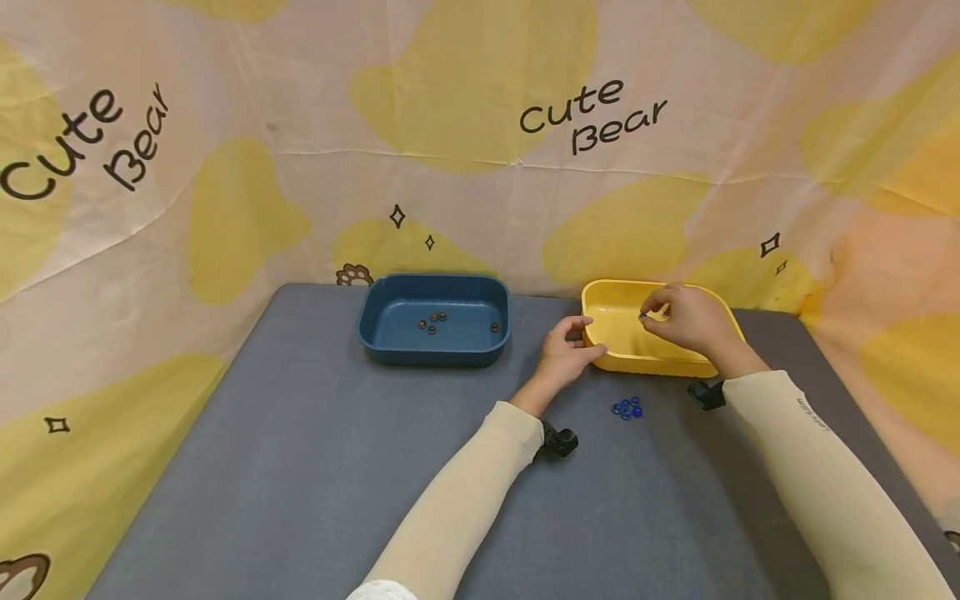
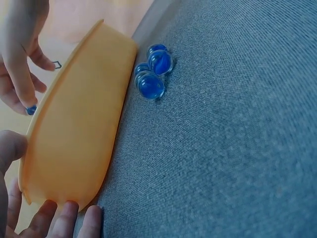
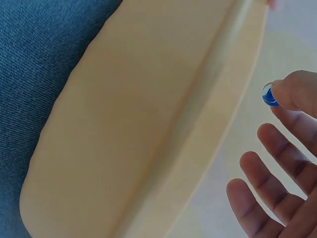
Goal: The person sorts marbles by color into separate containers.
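A yellow tub stands at the back right of the table. The left hand holds its left end, thumb at the rim and fingertips against the outer wall in the left wrist view. Over the tub's inside, the right hand pinches a blue glass marble between thumb and index finger, its other fingers spread. Several blue marbles lie grouped on the table in front of the tub. Whether marbles lie inside the tub cannot be told.
A dark blue tub stands left of the yellow one, with several brown marbles inside. Both rest on a grey table before a patterned cloth backdrop. Each wrist wears a dark device.
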Motion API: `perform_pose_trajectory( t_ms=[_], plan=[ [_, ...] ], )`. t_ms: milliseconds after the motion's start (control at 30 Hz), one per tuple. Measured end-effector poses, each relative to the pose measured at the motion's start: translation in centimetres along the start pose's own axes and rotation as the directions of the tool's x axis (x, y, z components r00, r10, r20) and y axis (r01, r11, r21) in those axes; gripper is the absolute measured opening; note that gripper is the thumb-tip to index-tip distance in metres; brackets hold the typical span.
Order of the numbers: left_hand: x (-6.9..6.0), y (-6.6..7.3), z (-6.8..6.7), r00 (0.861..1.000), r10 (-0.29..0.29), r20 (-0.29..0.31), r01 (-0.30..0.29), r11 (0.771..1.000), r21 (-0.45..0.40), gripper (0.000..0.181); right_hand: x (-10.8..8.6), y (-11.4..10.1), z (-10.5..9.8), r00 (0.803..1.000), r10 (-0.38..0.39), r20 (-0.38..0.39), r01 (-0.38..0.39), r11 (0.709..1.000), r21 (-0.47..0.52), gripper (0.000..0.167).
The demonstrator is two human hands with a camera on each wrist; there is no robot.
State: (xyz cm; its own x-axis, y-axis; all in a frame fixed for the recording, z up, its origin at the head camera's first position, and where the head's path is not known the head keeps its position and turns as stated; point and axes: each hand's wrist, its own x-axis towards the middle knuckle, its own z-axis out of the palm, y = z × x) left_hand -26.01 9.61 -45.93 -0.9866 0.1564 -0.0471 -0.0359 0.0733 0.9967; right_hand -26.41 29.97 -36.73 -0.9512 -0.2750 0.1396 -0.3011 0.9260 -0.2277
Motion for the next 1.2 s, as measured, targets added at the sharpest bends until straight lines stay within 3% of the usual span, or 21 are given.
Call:
perform_pose_trajectory(
  t_ms=[533,867,1200],
  plan=[
    [0.0,0.1,0.0,1.0,0.004,0.005,-0.004,1.0,0.007,0.045,1.8,2.2,2.9,0.993,0.047,0.106,-0.056,0.995,0.086,0.017],
    [-0.1,0.2,-0.1,1.0,0.002,0.004,-0.002,1.0,0.004,0.046,2.3,3.1,4.6,0.971,0.112,0.21,-0.123,0.991,0.042,0.018],
    [-0.3,0.2,0.0,1.0,-0.007,0.002,0.007,1.0,-0.006,0.043,2.3,3.1,4.8,0.964,0.122,0.238,-0.132,0.991,0.029,0.014]
  ],
)
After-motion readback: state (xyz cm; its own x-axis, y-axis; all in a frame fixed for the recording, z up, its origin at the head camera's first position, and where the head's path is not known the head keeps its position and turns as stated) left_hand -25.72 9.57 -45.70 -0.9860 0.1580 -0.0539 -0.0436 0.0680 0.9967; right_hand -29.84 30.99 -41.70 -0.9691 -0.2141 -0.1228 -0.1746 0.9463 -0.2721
